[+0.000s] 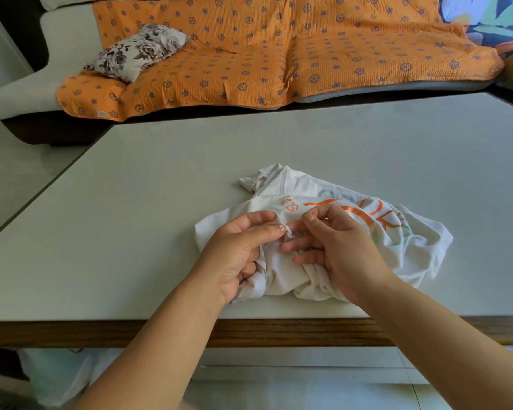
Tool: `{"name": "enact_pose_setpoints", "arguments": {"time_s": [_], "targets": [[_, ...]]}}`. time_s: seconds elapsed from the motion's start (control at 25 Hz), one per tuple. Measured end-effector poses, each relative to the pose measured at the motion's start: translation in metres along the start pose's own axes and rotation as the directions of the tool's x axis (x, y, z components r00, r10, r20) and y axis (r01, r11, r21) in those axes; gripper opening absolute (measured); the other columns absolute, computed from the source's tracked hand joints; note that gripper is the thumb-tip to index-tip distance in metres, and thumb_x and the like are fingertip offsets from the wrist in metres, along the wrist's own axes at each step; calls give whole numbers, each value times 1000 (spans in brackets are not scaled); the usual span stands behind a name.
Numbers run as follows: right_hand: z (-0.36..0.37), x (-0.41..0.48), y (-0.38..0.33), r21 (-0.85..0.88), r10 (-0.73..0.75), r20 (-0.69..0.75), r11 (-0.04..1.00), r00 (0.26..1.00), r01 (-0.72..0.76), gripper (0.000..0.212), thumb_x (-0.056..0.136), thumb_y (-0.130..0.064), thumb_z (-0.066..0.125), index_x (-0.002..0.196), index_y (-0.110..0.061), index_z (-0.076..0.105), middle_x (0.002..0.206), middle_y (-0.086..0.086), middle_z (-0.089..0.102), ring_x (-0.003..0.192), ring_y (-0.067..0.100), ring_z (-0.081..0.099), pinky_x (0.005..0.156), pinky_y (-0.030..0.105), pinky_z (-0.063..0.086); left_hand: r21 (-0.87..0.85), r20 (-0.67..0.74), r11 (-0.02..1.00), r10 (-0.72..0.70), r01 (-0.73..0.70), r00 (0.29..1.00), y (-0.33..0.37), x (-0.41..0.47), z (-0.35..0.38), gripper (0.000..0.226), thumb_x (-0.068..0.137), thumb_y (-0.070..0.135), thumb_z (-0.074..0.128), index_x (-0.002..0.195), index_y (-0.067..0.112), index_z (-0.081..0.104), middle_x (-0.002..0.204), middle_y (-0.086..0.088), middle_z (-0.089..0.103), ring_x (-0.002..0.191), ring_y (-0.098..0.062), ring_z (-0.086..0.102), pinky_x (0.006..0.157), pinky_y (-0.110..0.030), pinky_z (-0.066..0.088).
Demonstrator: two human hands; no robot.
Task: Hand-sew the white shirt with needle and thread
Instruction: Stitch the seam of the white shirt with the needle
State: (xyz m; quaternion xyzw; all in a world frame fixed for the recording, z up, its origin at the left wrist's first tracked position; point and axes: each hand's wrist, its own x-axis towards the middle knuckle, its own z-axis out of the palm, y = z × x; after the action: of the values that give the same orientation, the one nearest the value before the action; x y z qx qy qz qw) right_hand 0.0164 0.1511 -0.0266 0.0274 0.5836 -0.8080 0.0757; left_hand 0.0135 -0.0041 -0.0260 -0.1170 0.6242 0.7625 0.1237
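Observation:
The white shirt (421, 250), printed with orange letters, lies bunched on the pale table (160, 202) near its front edge. My left hand (240, 250) pinches a small fold of the shirt between thumb and forefinger, its lower fingers curled under the cloth. My right hand (335, 241) is just to its right, thumb and forefinger pinched together on the needle (301, 222), which shows only as a thin sliver. A fine white thread (268, 245) runs down from the fold. The other right fingers are stretched over the fabric.
The table has a dark wooden front edge (279, 332). Beyond its far edge stands a sofa with an orange patterned cover (249, 54) and a floral cushion (137, 51). Pale floor tiles lie to the left and below.

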Motion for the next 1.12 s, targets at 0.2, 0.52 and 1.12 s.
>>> {"name": "enact_pose_setpoints", "arguments": {"time_s": [0.2, 0.52, 1.12], "targets": [[0, -3, -1, -50, -20, 10, 999, 1000, 21, 10, 101, -15, 48, 92, -10, 51, 81, 7, 70, 66, 23, 70, 50, 25, 54, 48, -46, 999, 28, -26, 999, -2, 3, 2, 20, 86, 6, 68, 98, 21, 66, 57, 12, 60, 39, -2, 23, 35, -15, 15], [-19, 7, -20, 169, -11, -53, 985, 999, 20, 13, 103, -13, 41, 93, -8, 48, 85, 14, 74, 66, 21, 72, 47, 23, 54, 97, -90, 994, 65, -56, 994, -4, 10, -4, 21, 83, 4, 68, 88, 24, 73, 61, 3, 50, 53, -9, 37, 44, -18, 32], [-60, 18, -56, 532, 30, -259, 839, 966, 117, 15, 100, -3, 43, 87, -5, 50, 66, 12, 70, 66, 21, 74, 58, 23, 58, 484, 63, 844, 229, -230, 971, -5, 2, -1, 41, 91, 3, 59, 83, 39, 77, 92, 7, 70, 70, -12, 60, 64, -15, 46]]}}
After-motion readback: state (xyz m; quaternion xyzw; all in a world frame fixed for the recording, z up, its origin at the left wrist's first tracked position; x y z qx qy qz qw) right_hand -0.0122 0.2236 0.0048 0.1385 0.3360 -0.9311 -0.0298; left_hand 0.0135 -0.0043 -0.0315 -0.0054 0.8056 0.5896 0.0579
